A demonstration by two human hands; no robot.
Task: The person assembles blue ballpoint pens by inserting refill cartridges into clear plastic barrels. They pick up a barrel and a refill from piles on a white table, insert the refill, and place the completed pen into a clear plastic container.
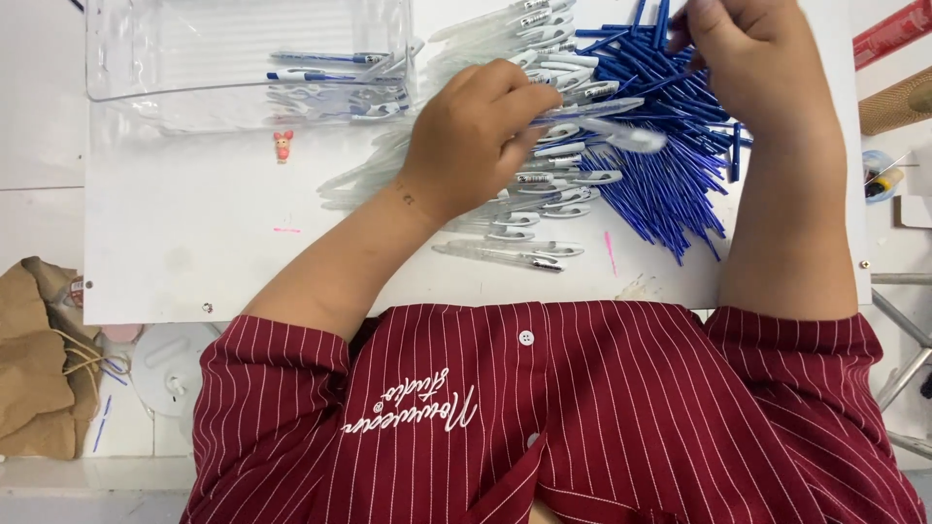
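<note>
A clear barrel (607, 109) is pinched by the left hand (476, 136) at the table's (194, 252) centre. Blue refills (670, 165), at two o'clock, are pinched by the right hand (748, 58).

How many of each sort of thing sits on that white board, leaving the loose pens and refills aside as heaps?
Clear plastic tray: 1
Small pink figurine: 1
Heap of clear pen barrels: 1
Heap of blue refills: 1
Total: 4

The single pens and refills overlap too much to count. The left hand holds a clear barrel; the right hand is in the blue refills.
</note>
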